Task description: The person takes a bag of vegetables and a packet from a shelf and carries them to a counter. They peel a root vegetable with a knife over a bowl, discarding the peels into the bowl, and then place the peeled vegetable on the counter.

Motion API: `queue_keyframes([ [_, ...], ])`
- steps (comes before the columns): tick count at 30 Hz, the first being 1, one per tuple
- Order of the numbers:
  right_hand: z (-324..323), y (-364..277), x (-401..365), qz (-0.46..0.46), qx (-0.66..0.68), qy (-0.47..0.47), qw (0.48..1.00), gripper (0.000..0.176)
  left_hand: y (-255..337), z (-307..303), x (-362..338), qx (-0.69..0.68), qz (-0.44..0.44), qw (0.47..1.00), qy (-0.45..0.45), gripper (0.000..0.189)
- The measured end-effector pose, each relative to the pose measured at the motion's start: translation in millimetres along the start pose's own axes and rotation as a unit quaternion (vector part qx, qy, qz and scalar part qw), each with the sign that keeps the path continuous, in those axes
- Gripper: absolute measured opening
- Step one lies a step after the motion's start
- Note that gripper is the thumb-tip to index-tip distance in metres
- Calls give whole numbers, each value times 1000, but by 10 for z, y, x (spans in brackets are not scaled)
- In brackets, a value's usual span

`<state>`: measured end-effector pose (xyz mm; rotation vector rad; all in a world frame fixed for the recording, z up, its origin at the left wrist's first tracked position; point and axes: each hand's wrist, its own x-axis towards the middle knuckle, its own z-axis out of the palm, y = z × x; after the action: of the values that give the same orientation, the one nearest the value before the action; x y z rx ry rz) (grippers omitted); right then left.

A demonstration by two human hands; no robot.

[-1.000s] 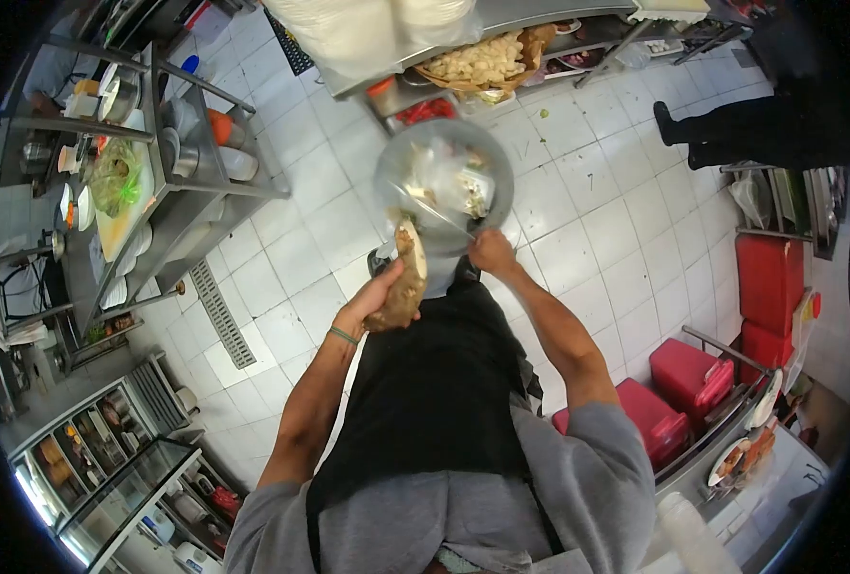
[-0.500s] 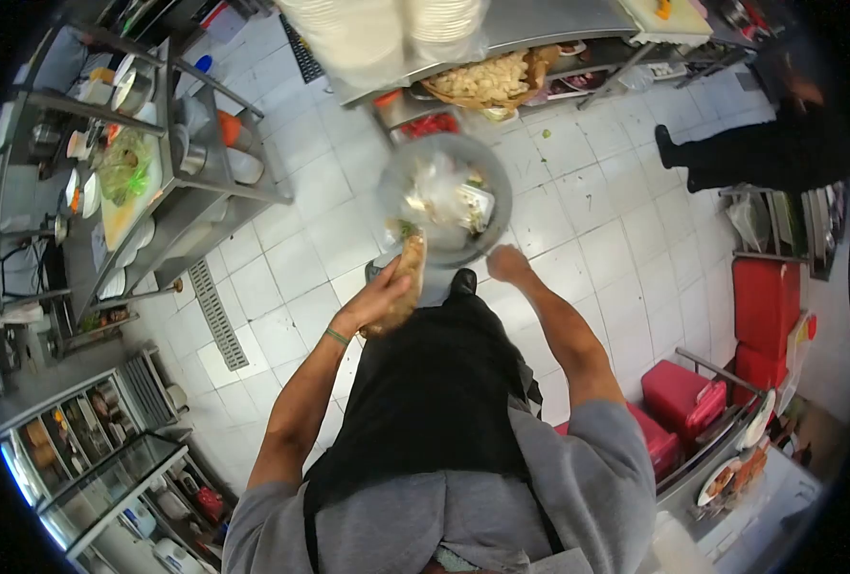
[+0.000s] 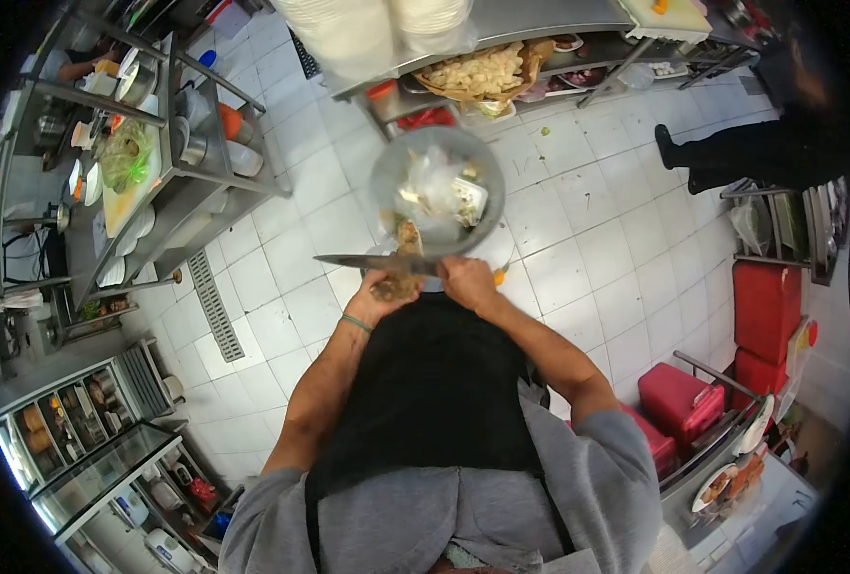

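Note:
My left hand point(image 3: 384, 298) is closed round a brownish, elongated food piece point(image 3: 398, 287) in front of my apron. In my right hand point(image 3: 465, 279) is the handle of a large knife point(image 3: 372, 261). Its blade points left and lies across the food piece, just beyond my left fingers. The far end of the piece reaches past the blade to the near rim of a round grey bin point(image 3: 492, 220). Clear plastic and scraps lie inside the bin. What exactly the food piece is, I cannot make out.
A steel counter point(image 3: 521, 24) with stacked white containers point(image 3: 344, 38) stands ahead. Shelves point(image 3: 162, 182) hold bowls and greens at left. Red bins point(image 3: 679, 397) stand at right, and another person point(image 3: 750, 158) in dark clothes is at the upper right. White tiles point(image 3: 578, 249) cover the floor.
My right hand has moved left and in to meet my left hand, and the knife now shows across the food piece. My left hand has shifted slightly right.

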<state>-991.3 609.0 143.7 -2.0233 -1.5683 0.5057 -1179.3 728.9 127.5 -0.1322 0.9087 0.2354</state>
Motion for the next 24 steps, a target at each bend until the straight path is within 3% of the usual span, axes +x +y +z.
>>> queue_keyframes([
  [4,-67,-26,-9,0,9,-29,1000,19,89,-41,285,147,-39,987,-58,43],
  [7,-87,85,7,17,-17,-34,999,18,-83,-32,258,108,45,993,-26,48],
  [10,-9,235,20,30,-30,-33,999,18,-58,-97,350,133,-31,988,-75,53],
  [13,93,275,-6,31,-27,-22,999,20,-13,-229,419,72,-71,980,-169,46],
  [16,195,309,-7,37,-41,-17,998,20,-13,-175,286,116,-41,988,-93,44],
  [19,258,438,20,55,-53,-30,997,19,55,-37,174,76,-106,988,-84,50],
  [22,297,553,10,84,-74,-27,993,17,19,95,87,46,-59,996,-57,46],
  [24,282,594,68,114,-107,-11,988,16,-3,190,7,29,-77,995,-56,44],
])
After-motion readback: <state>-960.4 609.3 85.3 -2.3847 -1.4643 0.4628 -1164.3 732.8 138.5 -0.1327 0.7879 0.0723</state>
